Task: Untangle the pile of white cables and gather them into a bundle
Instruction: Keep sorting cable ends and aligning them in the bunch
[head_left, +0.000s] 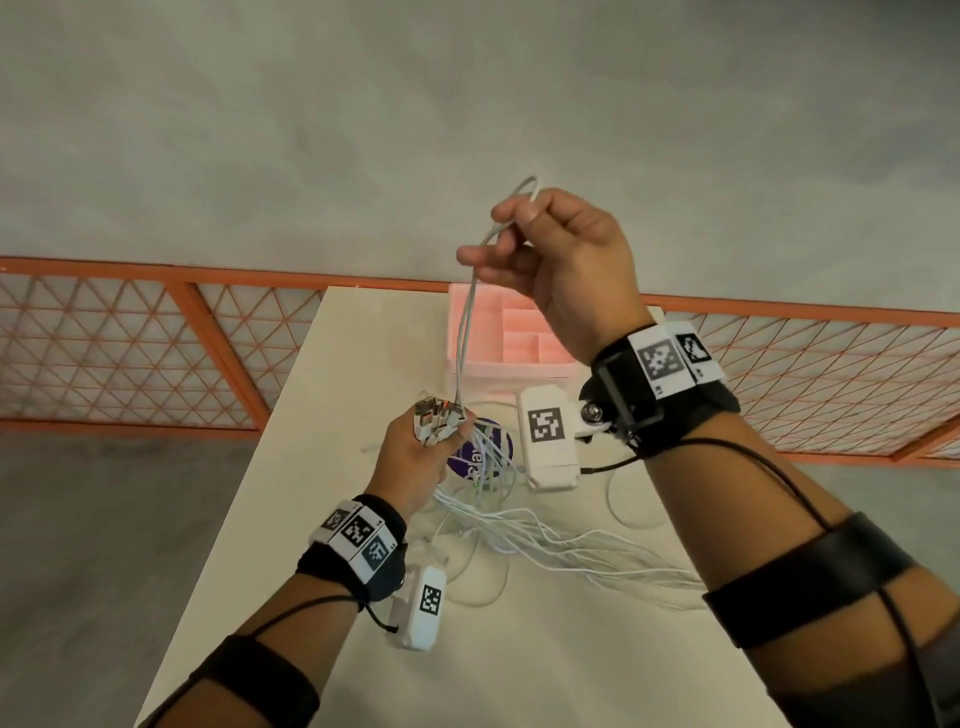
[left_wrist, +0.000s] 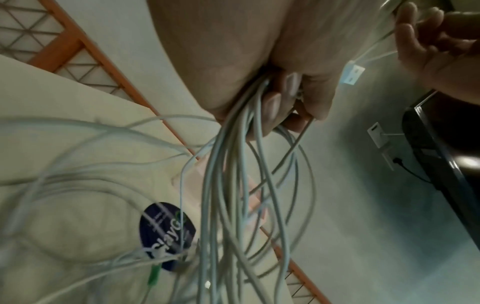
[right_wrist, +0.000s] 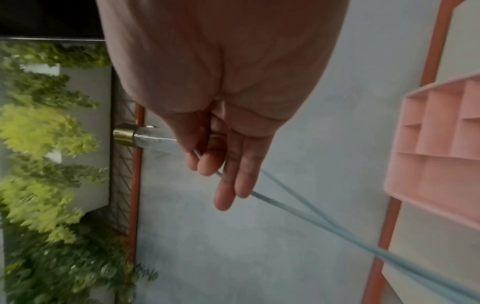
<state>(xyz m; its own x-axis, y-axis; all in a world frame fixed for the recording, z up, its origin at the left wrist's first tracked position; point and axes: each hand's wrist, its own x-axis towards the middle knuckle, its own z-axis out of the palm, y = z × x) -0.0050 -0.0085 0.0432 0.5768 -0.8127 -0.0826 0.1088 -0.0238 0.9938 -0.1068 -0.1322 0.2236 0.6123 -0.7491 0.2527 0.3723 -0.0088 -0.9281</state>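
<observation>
My left hand (head_left: 423, 449) grips a bundle of white cables (head_left: 524, 525) near their connector ends (head_left: 436, 413), a little above the table. In the left wrist view the cables (left_wrist: 233, 185) hang down from my curled fingers (left_wrist: 275, 102) in loose loops. My right hand (head_left: 545, 254) is raised high above the table and pinches one white cable (head_left: 467, 322) that is folded into a loop and runs down to the bundle in the left hand. The right wrist view shows this cable (right_wrist: 298, 216) pinched between thumb and fingers (right_wrist: 205, 162), with the other fingers straight.
The cream table (head_left: 291, 519) holds a pink compartment tray (head_left: 519, 338) at its far end and a round dark blue sticker (head_left: 480, 454) under the cables. An orange mesh railing (head_left: 130, 343) runs behind the table. Loose cable tails trail to the right (head_left: 623, 566).
</observation>
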